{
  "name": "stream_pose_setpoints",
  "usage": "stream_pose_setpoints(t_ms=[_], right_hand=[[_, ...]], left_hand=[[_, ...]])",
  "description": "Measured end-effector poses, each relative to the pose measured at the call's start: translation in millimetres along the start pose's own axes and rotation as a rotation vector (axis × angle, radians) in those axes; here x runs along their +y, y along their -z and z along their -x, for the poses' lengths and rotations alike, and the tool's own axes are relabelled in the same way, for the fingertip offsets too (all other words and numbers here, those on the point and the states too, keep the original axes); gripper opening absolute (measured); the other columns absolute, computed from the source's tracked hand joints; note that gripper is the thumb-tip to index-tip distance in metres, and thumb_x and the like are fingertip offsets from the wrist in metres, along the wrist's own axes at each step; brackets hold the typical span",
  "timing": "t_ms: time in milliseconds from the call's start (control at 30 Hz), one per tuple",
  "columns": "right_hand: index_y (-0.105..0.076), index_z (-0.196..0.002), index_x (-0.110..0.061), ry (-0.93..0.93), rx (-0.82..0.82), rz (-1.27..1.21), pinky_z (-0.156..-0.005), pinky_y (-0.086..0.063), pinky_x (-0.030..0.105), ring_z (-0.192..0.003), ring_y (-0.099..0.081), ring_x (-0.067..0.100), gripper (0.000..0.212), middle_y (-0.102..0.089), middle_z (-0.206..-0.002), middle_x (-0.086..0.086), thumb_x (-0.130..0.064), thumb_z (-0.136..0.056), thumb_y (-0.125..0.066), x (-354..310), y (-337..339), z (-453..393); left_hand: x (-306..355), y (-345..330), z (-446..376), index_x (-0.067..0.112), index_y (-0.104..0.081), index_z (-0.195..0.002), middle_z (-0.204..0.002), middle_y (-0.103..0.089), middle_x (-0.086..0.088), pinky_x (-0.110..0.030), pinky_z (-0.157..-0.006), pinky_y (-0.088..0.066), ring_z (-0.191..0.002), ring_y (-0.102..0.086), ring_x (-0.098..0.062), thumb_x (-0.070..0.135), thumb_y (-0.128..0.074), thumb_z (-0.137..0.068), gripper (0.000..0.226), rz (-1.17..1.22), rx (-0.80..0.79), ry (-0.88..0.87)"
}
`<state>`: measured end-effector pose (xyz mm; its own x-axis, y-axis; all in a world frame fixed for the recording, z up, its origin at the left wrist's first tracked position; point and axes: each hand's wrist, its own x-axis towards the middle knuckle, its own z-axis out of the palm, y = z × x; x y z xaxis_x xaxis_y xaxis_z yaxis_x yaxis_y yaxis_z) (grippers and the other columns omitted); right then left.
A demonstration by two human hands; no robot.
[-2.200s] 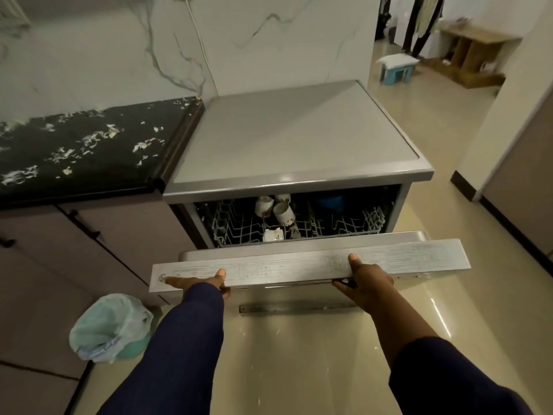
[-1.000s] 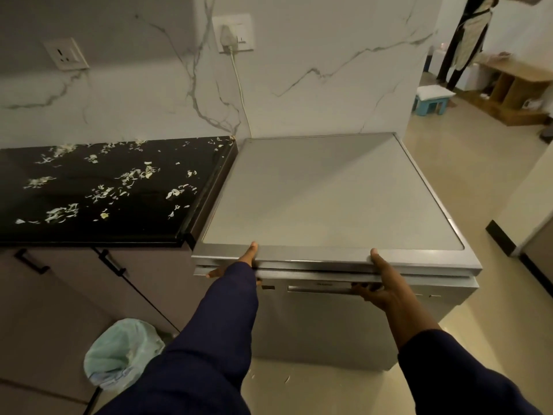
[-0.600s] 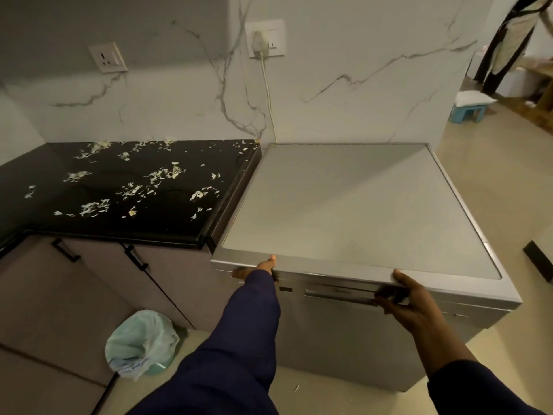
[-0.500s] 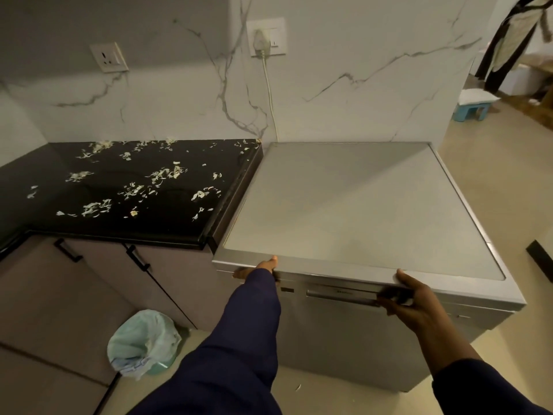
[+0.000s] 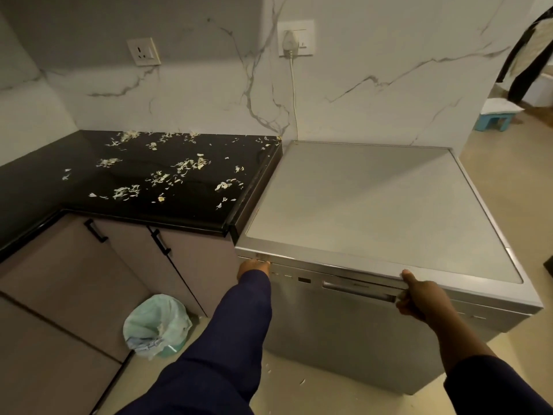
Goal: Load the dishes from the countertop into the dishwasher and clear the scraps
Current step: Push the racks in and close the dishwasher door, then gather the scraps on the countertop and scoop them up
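The one dishwasher (image 5: 374,333) stands shut just right of the black countertop (image 5: 191,211), its door facing the person and its flat grey top running back to the marble wall. The right hand (image 5: 419,295) curls its fingers at the right end of the door's handle recess (image 5: 356,287) with the thumb up on the top edge, while the left hand (image 5: 254,268) touches the door's upper left corner; its fingers are hidden, so its grip cannot be told. Many pale scraps (image 5: 161,178) lie scattered over the countertop, and one lined bin (image 5: 157,324) stands on the floor below it.

Left hand (image 5: 254,269) fingertips hidden (under the dishwasher (image 5: 374,205) rim).
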<state>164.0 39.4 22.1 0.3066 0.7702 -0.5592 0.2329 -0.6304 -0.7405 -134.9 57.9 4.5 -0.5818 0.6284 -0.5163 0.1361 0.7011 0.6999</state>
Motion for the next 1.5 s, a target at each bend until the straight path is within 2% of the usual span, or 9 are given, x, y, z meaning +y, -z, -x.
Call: stream_pose_setpoints(t_ms=[167, 333, 467, 633, 1000, 1100, 1233, 1367, 1500], right_hand=[[-0.066, -0.069, -0.008, 0.273, 0.013, 0.225, -0.083, -0.052, 0.038, -0.065, -0.064, 0.022, 0.037, -0.067, -0.063, 0.005, -0.03, -0.094, -0.05, -47.3, -52.9, 19.7], [-0.068, -0.081, -0.009, 0.39, -0.024, 0.129, -0.077, -0.048, 0.033, -0.083, -0.066, 0.024, 0.024, -0.07, -0.079, 0.007, -0.019, -0.092, -0.049, -86.7, -125.0, 34.0], [-0.068, -0.084, -0.013, 0.46, -0.013, 0.161, -0.091, -0.044, 0.033, -0.099, -0.062, 0.03, 0.018, -0.07, -0.102, 0.009, -0.015, -0.088, -0.051, -114.2, -198.6, 45.4], [-0.061, -0.121, -0.004, 0.525, -0.001, 0.172, -0.103, -0.037, 0.035, -0.119, -0.052, 0.029, 0.032, -0.061, -0.125, 0.012, -0.015, -0.092, -0.052, -149.3, -274.9, 64.8], [-0.051, -0.124, -0.005, 0.613, 0.009, 0.198, -0.089, -0.046, 0.035, -0.107, -0.058, 0.033, 0.048, -0.06, -0.119, 0.016, -0.019, -0.081, -0.069, -184.9, -369.1, 63.6], [-0.036, -0.138, -0.007, 0.613, 0.006, 0.32, -0.105, -0.039, 0.048, -0.13, -0.04, 0.033, 0.074, -0.044, -0.138, 0.018, -0.033, -0.078, -0.072, -186.9, -396.9, 39.4], [-0.003, -0.149, -0.004, 0.585, 0.086, 0.66, -0.117, -0.008, 0.051, -0.146, 0.002, 0.03, 0.092, -0.004, -0.157, 0.016, -0.053, -0.088, -0.051, -196.2, -425.3, 15.3], [0.01, -0.148, -0.005, 0.534, 0.18, 0.868, -0.114, 0.004, 0.054, -0.145, 0.012, 0.031, 0.096, 0.008, -0.157, 0.018, -0.069, -0.087, -0.027, -220.6, -443.5, -18.5], [0.012, -0.147, -0.005, 0.512, 0.161, 0.939, -0.113, 0.007, 0.055, -0.144, 0.015, 0.033, 0.099, 0.01, -0.156, 0.02, -0.073, -0.084, -0.022, -249.8, -458.7, -48.9]], left_hand=[[-5.9, 41.2, -20.9, 0.014, -0.057, -0.122, -0.125, -0.06, -0.006, -0.035, -0.098, -0.046, -0.11, -0.058, -0.028, 0.012, -0.054, -0.088, 0.034, 0.246, 0.049, -0.114], [4.0, 102.2, -52.3, 0.016, -0.054, -0.124, -0.126, -0.058, -0.006, -0.037, -0.1, -0.045, -0.113, -0.056, -0.025, 0.011, -0.055, -0.089, 0.036, 0.415, 0.027, -0.127], [13.0, 157.7, -94.5, 0.013, -0.057, -0.121, -0.126, -0.058, -0.009, -0.04, -0.103, -0.044, -0.115, -0.055, -0.025, 0.011, -0.058, -0.087, 0.034, 0.433, 0.015, -0.155], [20.2, 224.6, -143.7, 0.005, -0.05, -0.127, -0.129, -0.054, -0.014, -0.041, -0.105, -0.041, -0.119, -0.053, -0.028, 0.004, -0.054, -0.089, 0.039, 0.437, -0.07, -0.195], [36.5, 296.4, -219.4, 0.006, -0.048, -0.13, -0.128, -0.054, -0.015, -0.036, -0.094, -0.044, -0.118, -0.053, -0.027, 0.004, -0.051, -0.09, 0.04, 0.487, -0.084, -0.198], [44.2, 296.1, -241.9, 0.007, -0.048, -0.129, -0.129, -0.054, -0.014, -0.033, -0.085, -0.044, -0.114, -0.054, -0.025, 0.005, -0.051, -0.09, 0.04, 0.479, -0.096, -0.211], [61.9, 293.3, -271.7, 0.006, -0.051, -0.127, -0.13, -0.054, -0.012, -0.035, -0.099, -0.041, -0.119, -0.052, -0.026, 0.005, -0.05, -0.09, 0.037, 0.451, -0.061, -0.251], [92.0, 285.4, -311.7, 0.005, -0.053, -0.124, -0.129, -0.055, -0.012, -0.037, -0.103, -0.04, -0.119, -0.052, -0.025, 0.006, -0.05, -0.09, 0.035, 0.456, -0.056, -0.296], [122.9, 280.0, -345.9, 0.005, -0.055, -0.121, -0.127, -0.057, -0.01, -0.036, -0.1, -0.043, -0.117, -0.053, -0.023, 0.004, -0.05, -0.089, 0.033, 0.463, -0.023, -0.297]])
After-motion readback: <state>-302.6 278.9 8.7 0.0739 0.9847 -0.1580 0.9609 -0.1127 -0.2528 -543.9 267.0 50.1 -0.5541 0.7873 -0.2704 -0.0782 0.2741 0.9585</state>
